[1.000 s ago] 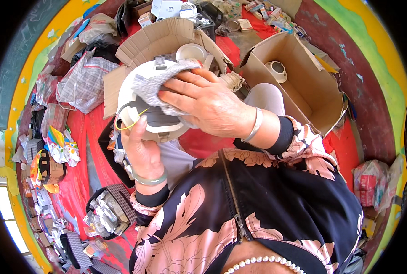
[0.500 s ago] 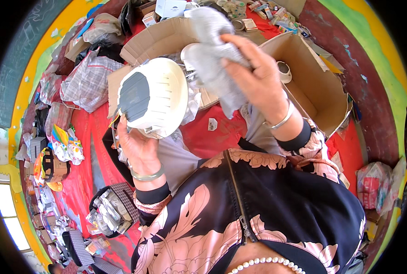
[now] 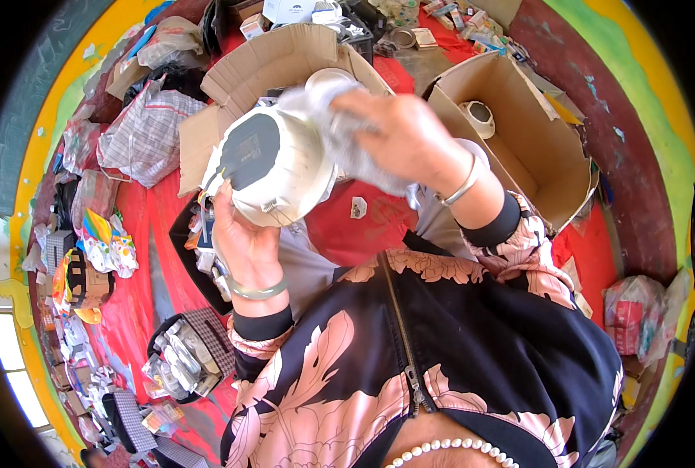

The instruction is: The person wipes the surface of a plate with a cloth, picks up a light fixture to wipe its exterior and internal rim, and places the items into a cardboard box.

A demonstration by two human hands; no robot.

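Observation:
My left hand (image 3: 246, 243) grips the lower edge of a white round downlight (image 3: 300, 171), tilted so that its dark grey back plate and spring clip show. A grey cloth (image 3: 346, 144) is bunched in my right hand (image 3: 414, 140), partly blurred by motion. The cloth lies against the upper right side of the downlight. Behind them stands an open cardboard box (image 3: 242, 78), where another pale round rim partly shows. A second open cardboard box (image 3: 527, 152) on the right holds a smaller white round fitting (image 3: 480, 117).
Red sheeting (image 3: 148, 257) covers much of the floor. To the left lie a checked plastic bag (image 3: 144, 129) and a fabric bin (image 3: 195, 355) full of white pieces. A clear bag with pink packages (image 3: 632, 316) sits at the right. Small cartons (image 3: 472, 23) are heaped at the back.
My right hand has brought the cloth down and left from above onto the downlight. The downlight has shifted slightly right and turned in my left hand.

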